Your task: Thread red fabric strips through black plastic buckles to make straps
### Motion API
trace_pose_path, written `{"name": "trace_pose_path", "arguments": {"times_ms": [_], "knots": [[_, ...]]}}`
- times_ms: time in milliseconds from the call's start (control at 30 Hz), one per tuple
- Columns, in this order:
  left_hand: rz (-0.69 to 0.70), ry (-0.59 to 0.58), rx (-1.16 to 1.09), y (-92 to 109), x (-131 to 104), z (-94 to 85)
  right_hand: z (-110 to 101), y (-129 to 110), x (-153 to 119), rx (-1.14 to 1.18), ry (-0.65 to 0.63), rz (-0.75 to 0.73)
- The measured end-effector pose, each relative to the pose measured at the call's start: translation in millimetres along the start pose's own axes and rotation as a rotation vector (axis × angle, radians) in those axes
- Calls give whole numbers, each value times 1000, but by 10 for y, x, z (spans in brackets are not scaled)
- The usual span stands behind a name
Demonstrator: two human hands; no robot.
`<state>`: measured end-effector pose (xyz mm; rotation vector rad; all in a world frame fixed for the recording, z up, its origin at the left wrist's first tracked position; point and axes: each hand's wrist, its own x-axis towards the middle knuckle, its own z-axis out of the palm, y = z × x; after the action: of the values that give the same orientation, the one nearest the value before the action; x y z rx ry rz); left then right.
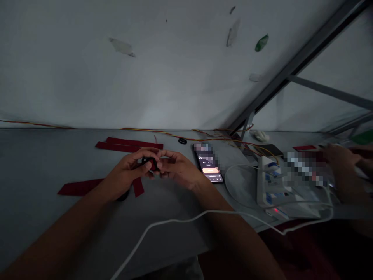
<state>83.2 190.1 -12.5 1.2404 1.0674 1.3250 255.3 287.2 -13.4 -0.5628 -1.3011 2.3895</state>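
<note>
My left hand (129,171) is closed on a small black buckle (145,160), its thumb across the front. Red strap (153,165) shows inside the buckle's opening. From the other side, the fingers of my right hand (180,169) pinch at the same piece; their exact grip is partly hidden. Below my hands a short red strap end (138,187) lies or hangs over the table. Another red strap (80,188) passes under my left forearm, where a dark rounded piece (122,195) is mostly covered. Behind my hands lie more red straps (128,145).
A loose black oval buckle (182,140) and a lit phone (212,169) lie on the table (35,163). A white cable (175,220) crosses my right forearm. Right of the phone stands a power strip (264,182). A co-worker's blurred hand (338,157) is at far right.
</note>
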Motion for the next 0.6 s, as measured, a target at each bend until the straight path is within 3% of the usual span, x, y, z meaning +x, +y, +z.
{"name": "trace_pose_path", "arguments": {"times_ms": [267, 467, 600], "knots": [[-48, 1, -3, 35, -31, 2, 52, -67, -90, -136, -28, -74], [-75, -75, -37, 22, -49, -5, 43, -86, -108, -153, -34, -84], [12, 13, 9, -8, -24, 31, -11, -25, -21, -184, 61, -168]]}}
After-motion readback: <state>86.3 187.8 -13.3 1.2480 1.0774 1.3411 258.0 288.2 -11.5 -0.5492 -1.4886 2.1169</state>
